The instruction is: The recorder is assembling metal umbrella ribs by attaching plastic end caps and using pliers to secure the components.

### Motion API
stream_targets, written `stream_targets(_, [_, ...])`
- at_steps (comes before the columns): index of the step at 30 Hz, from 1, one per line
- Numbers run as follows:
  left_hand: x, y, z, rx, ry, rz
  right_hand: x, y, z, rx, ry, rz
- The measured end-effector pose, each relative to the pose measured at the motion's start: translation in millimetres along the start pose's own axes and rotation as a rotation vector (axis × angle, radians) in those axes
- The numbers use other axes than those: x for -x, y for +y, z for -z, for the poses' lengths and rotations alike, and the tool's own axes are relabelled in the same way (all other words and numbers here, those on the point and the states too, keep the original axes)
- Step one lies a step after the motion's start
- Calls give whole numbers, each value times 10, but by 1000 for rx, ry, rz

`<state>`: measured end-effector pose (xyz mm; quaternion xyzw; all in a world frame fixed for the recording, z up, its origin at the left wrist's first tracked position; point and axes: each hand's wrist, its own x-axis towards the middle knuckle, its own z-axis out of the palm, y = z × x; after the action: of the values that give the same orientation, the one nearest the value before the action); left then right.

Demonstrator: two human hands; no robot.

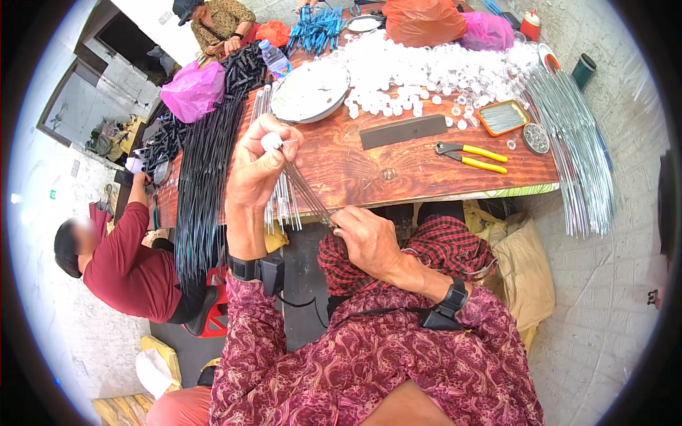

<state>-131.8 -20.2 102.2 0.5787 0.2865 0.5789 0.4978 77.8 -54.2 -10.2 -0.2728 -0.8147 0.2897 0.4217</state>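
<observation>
My left hand point(257, 165) is raised over the table's near edge, fingers closed around a small white plastic cap point(271, 141) and the upper ends of a few thin metal rods point(305, 188). The rods slant down to the right. At their lower ends my right hand point(368, 241) is closed, thumb and forefinger pinching them above my lap. What lies inside its other fingers is hidden. Behind my left hand, a bundle of silver rods point(285, 202) hangs over the table edge, with long black rods point(207, 170) to its left.
On the wooden table point(320, 153) are a white basin point(310, 92), a heap of white plastic caps point(440, 71), a dark bar point(403, 132), yellow-handled cutting pliers point(472, 156), a tray of pins point(504, 117) and more silver rods point(572, 153). Two people sit left point(138, 263) and far left point(217, 25).
</observation>
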Motion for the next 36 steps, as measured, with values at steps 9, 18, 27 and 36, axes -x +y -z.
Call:
stream_targets(9, [41,61,-69,-142,92,13,-13,2,37,-37,1,18])
stream_targets(18, [150,173,-325,-479,110,-66,-19,-24,18,70,-1,8])
stream_targets(27, [143,126,-445,-609,201,-50,-19,-31,7,127,-35,18])
stream_targets(36, [140,89,-394,-504,153,-114,24,17,-27,-37,24,-10])
